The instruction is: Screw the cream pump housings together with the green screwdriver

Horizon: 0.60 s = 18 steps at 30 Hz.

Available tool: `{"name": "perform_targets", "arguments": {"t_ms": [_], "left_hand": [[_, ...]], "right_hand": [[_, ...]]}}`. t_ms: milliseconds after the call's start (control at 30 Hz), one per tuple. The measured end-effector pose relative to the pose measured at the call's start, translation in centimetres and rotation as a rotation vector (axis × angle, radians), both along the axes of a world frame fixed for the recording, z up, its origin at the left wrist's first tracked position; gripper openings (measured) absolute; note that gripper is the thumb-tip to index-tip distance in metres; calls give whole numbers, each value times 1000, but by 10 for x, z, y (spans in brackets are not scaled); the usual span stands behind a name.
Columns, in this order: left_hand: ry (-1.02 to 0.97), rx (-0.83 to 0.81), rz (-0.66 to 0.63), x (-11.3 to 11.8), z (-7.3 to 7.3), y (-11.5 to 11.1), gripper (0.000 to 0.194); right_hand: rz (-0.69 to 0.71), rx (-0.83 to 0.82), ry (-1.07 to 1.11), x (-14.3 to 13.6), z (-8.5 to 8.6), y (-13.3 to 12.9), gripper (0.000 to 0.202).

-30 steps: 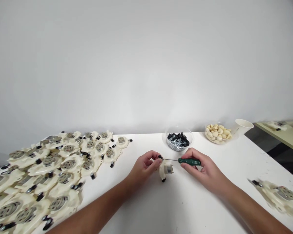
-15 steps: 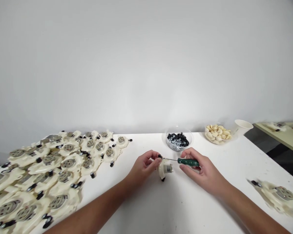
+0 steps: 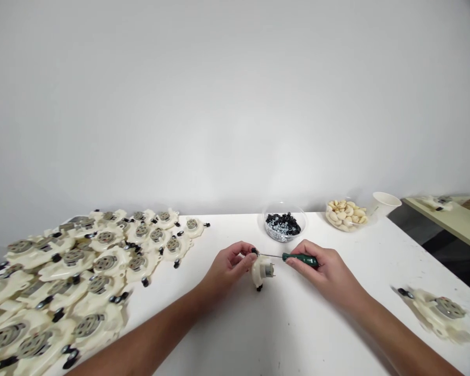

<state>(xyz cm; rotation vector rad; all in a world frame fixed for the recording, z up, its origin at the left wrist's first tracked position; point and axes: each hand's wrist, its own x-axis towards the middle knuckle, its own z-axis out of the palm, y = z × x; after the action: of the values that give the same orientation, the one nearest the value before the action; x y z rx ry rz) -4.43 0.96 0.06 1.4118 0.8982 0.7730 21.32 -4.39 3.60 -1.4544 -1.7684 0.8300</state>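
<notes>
My left hand [image 3: 232,267] pinches a cream plastic motor housing [image 3: 257,272] by its upper end, holding it on edge above the white table. A silver motor [image 3: 268,269] projects from the housing's right side, and a black rubber piece [image 3: 259,288] sits at its lower end. My right hand [image 3: 324,270] is closed around the green handle of a screwdriver [image 3: 302,259]. The thin shaft points left, its tip at the black piece by my left fingertips; the exact contact there is too small to make out.
Many similar motor housings [image 3: 105,262] are spread over the table's left side. Behind my hands stands a clear bowl [image 3: 284,239] of black and silver small parts. Farther right are a bowl of cream-coloured pieces [image 3: 347,215] and a paper cup [image 3: 386,203]. Another housing [image 3: 438,310] lies at the right.
The fingers of my right hand have shifted and closed more tightly round the screwdriver handle. The whole view has moved slightly; my left hand keeps its grip on the housing.
</notes>
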Motion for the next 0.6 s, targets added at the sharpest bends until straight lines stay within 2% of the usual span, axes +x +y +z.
{"name": "perform_targets", "arguments": {"t_ms": [167,367,600], "left_hand": [[20,32,-27,-1,1,-2,33],[-9,-27,-10,0,-2,1,34],[-53,-34,-23,1,-3,1,32]], "right_hand": [[-22,10,-3,-1,-6,3,48],[98,2,31,-1,8,-3,21],[155,57,22,1,1,-2,21]]}}
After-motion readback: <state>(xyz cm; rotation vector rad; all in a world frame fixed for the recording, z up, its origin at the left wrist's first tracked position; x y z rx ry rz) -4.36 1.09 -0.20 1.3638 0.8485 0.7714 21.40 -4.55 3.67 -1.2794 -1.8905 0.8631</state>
